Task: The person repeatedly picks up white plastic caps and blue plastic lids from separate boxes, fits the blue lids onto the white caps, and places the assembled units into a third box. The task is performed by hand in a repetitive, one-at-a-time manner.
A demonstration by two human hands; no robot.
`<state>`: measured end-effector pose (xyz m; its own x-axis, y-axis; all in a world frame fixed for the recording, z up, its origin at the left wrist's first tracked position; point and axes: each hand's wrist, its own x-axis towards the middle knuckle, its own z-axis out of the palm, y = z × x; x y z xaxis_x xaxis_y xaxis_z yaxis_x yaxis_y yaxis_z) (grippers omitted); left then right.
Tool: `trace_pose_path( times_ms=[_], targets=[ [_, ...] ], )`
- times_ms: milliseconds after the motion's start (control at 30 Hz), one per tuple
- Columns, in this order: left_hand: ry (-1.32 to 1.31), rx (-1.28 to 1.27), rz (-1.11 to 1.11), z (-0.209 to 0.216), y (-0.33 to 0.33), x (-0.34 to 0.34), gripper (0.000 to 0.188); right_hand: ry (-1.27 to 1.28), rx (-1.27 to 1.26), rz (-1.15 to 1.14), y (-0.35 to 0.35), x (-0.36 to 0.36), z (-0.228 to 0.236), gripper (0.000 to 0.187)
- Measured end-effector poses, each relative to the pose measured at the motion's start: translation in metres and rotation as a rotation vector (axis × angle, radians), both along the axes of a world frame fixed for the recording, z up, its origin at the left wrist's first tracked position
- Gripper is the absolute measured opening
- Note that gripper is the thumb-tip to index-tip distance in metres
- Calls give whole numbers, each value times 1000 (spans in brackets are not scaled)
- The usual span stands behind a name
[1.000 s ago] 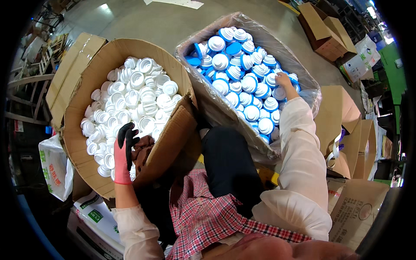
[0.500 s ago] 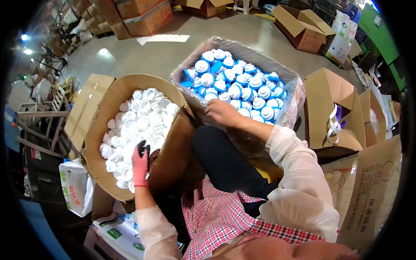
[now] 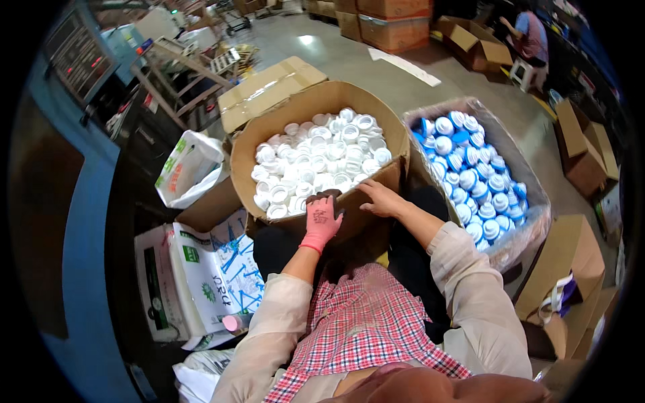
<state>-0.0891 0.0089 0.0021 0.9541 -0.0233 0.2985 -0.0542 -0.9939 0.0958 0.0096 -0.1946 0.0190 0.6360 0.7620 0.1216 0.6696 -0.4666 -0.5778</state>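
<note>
A cardboard box (image 3: 252,144) full of white plastic caps (image 3: 316,158) stands in front of me. My left hand (image 3: 322,220), in a pink glove with dark fingertips, has its fingers bent over the near rim of this box, thumb apart on the outside. My bare right hand (image 3: 381,200) lies along the same rim farther right, fingers stretched and spread, with nothing seen in it. To the right is a plastic-lined box (image 3: 534,232) holding many blue-and-white caps (image 3: 480,181). My knees are close against the boxes.
A white plastic bag (image 3: 198,168) and a printed sack (image 3: 208,282) lie at the left, with a pink-capped bottle (image 3: 232,322) nearby. An open carton (image 3: 561,269) stands at the right. A wooden frame (image 3: 181,77) is behind left; a person (image 3: 531,37) sits far off.
My view has turned left. My right hand has left the blue-and-white caps for the white caps' box rim. My left hand has drawn back from among the white caps to the near rim.
</note>
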Motion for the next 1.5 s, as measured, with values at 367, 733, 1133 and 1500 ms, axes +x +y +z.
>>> trace_pose_path(
  times_ms=[367, 733, 1133, 1500],
  targets=[
    [84, -104, -15, 4, 0, -1, 44, -224, 458, -306, -82, 18, 39, 23],
    [193, -54, 80, 0, -16, 11, 53, 124, -273, -1758, -454, 55, -135, 69],
    [128, -7, 150, -11, -13, 16, 51, 451, -157, -1760, -452, 81, -136, 87],
    [87, 4, 150, -12, -9, 11, 54, 367, -74, -1594, -458, 73, -147, 85]
  ],
)
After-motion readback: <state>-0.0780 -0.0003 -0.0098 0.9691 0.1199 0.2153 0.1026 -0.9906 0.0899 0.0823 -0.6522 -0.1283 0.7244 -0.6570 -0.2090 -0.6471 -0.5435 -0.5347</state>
